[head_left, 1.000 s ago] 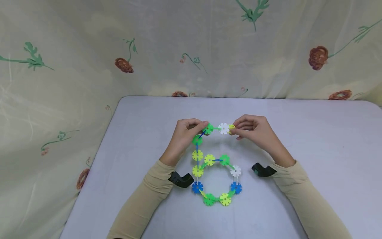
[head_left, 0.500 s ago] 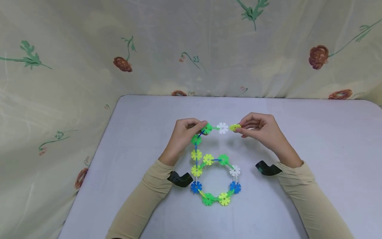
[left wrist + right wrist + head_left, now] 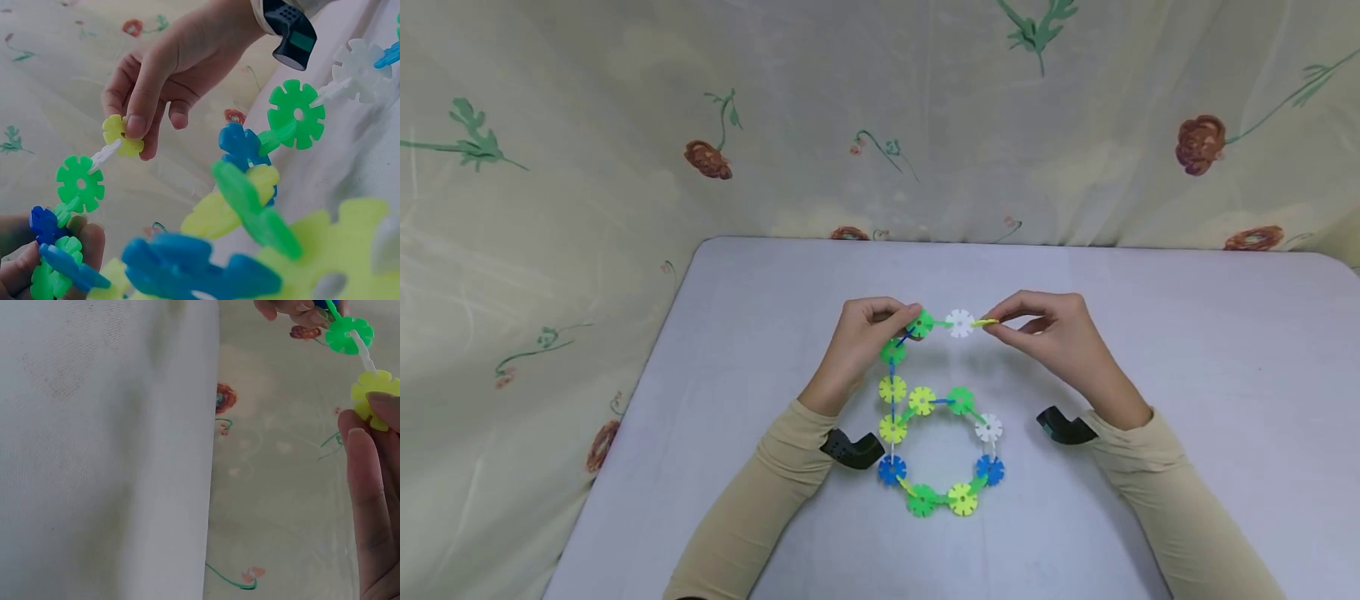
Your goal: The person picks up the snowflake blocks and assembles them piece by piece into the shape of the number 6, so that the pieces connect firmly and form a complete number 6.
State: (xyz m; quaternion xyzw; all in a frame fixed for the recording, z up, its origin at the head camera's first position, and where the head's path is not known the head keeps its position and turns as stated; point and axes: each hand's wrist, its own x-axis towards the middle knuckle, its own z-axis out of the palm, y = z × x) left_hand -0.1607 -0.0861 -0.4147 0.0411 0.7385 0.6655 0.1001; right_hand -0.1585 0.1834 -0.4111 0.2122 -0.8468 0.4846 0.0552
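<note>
A chain of notched snowflake discs in green, yellow, blue and white lies before me, its lower part a closed ring with a blue disc [image 3: 990, 470] on its right side. My left hand [image 3: 867, 343] pinches a green disc [image 3: 920, 323] near the chain's upper end. Beyond it, a white disc [image 3: 960, 323] sticks out to the right. Between thumb and fingers, my right hand [image 3: 1051, 337] pinches a yellow disc [image 3: 116, 134], edge-on in the head view, its left edge meeting the white disc. In the right wrist view the yellow disc [image 3: 373, 394] faces the camera.
A white-covered table [image 3: 1210, 375] spreads beneath the hands. Behind it hangs a flower-printed cloth [image 3: 925, 108]. A black wrist device sits at each sleeve cuff, the left one [image 3: 853, 450] close to the chain.
My right hand drew the yellow disc off to the right, turned it edge-on, and brought it back left against the white disc. My left hand stays nearly still.
</note>
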